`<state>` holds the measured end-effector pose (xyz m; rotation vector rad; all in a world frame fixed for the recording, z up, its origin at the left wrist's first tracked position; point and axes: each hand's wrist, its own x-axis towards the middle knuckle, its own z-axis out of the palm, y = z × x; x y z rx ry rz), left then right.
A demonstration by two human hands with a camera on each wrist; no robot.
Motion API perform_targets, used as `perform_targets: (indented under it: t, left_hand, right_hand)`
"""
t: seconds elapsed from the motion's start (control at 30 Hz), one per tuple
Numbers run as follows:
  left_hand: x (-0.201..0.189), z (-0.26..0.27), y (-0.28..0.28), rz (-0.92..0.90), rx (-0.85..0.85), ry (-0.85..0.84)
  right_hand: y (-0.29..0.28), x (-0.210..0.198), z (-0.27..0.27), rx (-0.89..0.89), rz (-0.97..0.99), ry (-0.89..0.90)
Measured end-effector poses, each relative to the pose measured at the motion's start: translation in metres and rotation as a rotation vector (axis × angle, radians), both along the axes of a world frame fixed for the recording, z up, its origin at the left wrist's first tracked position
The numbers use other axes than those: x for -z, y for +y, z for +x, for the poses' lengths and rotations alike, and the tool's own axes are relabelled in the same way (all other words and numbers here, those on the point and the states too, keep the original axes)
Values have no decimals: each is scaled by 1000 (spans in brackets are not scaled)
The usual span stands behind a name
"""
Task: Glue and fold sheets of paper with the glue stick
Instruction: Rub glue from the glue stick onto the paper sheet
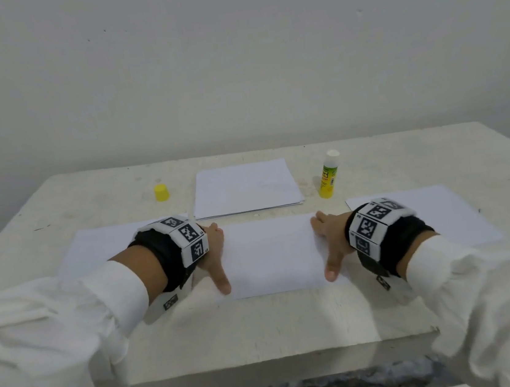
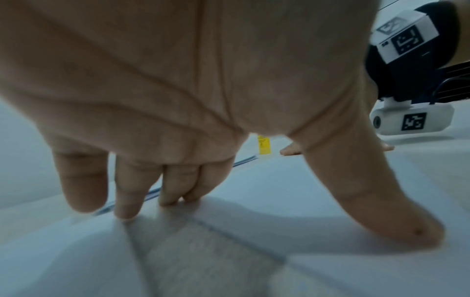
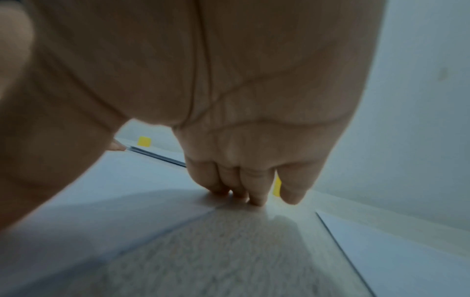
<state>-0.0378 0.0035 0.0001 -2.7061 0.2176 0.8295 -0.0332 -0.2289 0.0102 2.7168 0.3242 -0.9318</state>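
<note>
A folded white sheet [image 1: 272, 255] lies in the middle of the table in front of me. My left hand [image 1: 216, 256] presses flat on its left edge, thumb stretched along the near side. My right hand [image 1: 330, 242] presses flat on its right edge in the same way. In the left wrist view the fingertips [image 2: 175, 199] and thumb touch the paper [image 2: 279, 193]. In the right wrist view the fingertips [image 3: 239, 193] press at the sheet's corner [image 3: 142, 180]. The yellow glue stick [image 1: 328, 175] stands uncapped behind the right hand. Its yellow cap [image 1: 161, 192] sits at the back left.
A stack of white paper [image 1: 245, 188] lies at the back centre of the pale table [image 1: 263, 327]. Single sheets lie at the left [image 1: 99, 247] and at the right [image 1: 436, 213]. A plain wall rises behind the table.
</note>
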Motion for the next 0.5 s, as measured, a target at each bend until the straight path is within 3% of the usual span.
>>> perform_targets:
  t: [0.17,0.3,0.37,0.5]
  left_hand:
    - [4,3,-53,-68,27,-15]
    - [6,3,-109,-170,140,-44]
    - [13,5,-121,-154,151,-27]
    - [13,4,-112,-131,194,-26]
  right_hand:
    - [0,25,22,5,-80,-52]
    - [-13,88,67,56,-196,-82]
    - [-19,114,90,57,-164,-61]
    - [0,50,41,8,-101,-102]
